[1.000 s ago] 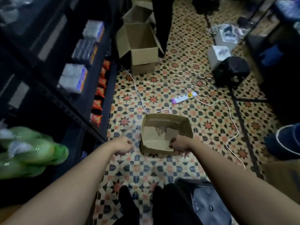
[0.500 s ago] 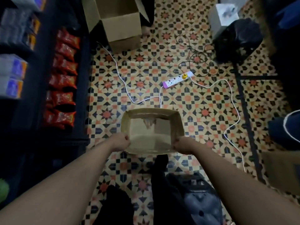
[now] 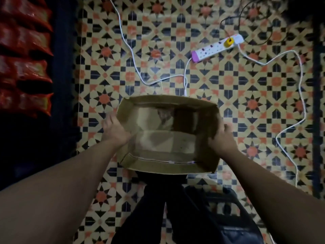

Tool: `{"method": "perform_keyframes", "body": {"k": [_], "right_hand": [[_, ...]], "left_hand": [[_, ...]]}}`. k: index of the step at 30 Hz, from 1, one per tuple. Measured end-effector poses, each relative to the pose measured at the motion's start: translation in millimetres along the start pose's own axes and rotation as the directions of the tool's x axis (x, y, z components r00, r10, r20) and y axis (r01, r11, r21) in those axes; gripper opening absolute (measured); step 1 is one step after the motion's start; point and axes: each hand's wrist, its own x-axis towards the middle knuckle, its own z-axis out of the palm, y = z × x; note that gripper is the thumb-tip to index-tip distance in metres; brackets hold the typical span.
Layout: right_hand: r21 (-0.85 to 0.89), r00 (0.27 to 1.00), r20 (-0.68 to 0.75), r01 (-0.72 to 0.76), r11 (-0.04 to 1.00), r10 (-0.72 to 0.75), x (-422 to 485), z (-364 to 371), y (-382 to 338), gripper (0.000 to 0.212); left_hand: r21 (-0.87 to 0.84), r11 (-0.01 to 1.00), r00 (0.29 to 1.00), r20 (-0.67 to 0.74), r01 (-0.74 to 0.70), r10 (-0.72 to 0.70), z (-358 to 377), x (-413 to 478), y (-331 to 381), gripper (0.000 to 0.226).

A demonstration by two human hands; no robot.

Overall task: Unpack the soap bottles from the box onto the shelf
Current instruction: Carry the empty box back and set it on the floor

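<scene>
Patterned tile floor (image 3: 246, 106) below, power strip (image 3: 218, 47) w/ white cable lying on it. Cardboard box (image 3: 167, 134) held betw. both grips, open top facing cam: left grip (image 3: 115, 129) clasps its left wall, right grip (image 3: 222, 138) clasps its right wall. Red packets (image 3: 24, 67) on shelf (image 3: 61, 50) at far left, well apart from box

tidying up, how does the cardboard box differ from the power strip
The cardboard box is brown and open-topped; the power strip is white, slim, with a purple end. The left hand and right hand grip the box's sides; no hand touches the strip. The box looks empty; the strip has a yellow plug in it. Both show against the tiled floor.
</scene>
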Motion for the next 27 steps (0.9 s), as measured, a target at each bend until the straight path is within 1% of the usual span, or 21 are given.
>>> {"method": "perform_keyframes", "body": {"k": [1, 3, 5, 7, 8, 9, 10, 11, 12, 14, 19, 23, 27], "right_hand": [[0.052, 0.998, -0.055, -0.017, 0.998, 0.02, 7, 8, 4, 0.095], [0.2, 0.983, -0.114, -0.117, 0.973, 0.142, 18, 21, 10, 0.103], [0.336, 0.951, -0.102, -0.244, 0.91, 0.292, 26, 32, 16, 0.104], [0.415, 0.907, -0.077, -0.348, 0.841, 0.414, 31, 40, 23, 0.093], [0.421, 0.894, -0.075, -0.374, 0.826, 0.442, 34, 43, 26, 0.08], [0.405, 0.891, -0.079, -0.381, 0.831, 0.447, 38, 45, 29, 0.063], [0.381, 0.895, -0.076, -0.382, 0.842, 0.44, 41, 46, 32, 0.046], [0.364, 0.9, -0.071, -0.377, 0.852, 0.429, 44, 46, 34, 0.035], [0.356, 0.907, -0.059, -0.372, 0.857, 0.417, 45, 46, 35, 0.031], [0.338, 0.917, -0.035, -0.363, 0.868, 0.397, 43, 41, 33, 0.031], [0.242, 0.944, -0.023, -0.315, 0.918, 0.33, 23, 15, 16, 0.034], [0.137, 0.971, -0.003, -0.235, 0.962, 0.238, -7, -28, -13, 0.03], [0.002, 0.995, 0.039, -0.094, 0.996, 0.094, -52, -89, -63, 0.023]], "left_hand": [[-0.059, 0.998, 0.999, -0.019, 0.038, -0.039, 6, 11, -6, 0.097], [-0.194, 0.974, 0.993, 0.017, 0.116, -0.115, 18, 30, -18, 0.098], [-0.223, 0.96, 0.985, 0.071, 0.17, -0.158, 26, 40, -26, 0.092], [-0.169, 0.969, 0.984, 0.051, 0.179, -0.173, 31, 46, -31, 0.076], [-0.15, 0.975, 0.987, 0.03, 0.163, -0.161, 33, 49, -33, 0.066], [-0.138, 0.979, 0.988, 0.023, 0.152, -0.151, 34, 50, -34, 0.058], [-0.127, 0.981, 0.989, 0.023, 0.149, -0.147, 35, 50, -35, 0.052], [-0.103, 0.983, 0.989, 0.022, 0.151, -0.149, 35, 50, -36, 0.049], [-0.071, 0.987, 0.989, 0.018, 0.147, -0.146, 34, 49, -36, 0.047], [-0.037, 0.991, 0.992, 0.003, 0.13, -0.13, 31, 44, -33, 0.042], [-0.063, 0.989, 0.991, -0.016, 0.132, -0.134, 5, 23, -38, 0.029], [-0.094, 0.983, 0.988, 0.028, 0.155, -0.153, -45, -14, -50, 0.023], [-0.141, 0.974, 0.983, 0.063, 0.179, -0.171, -116, -65, -72, 0.024]]}}
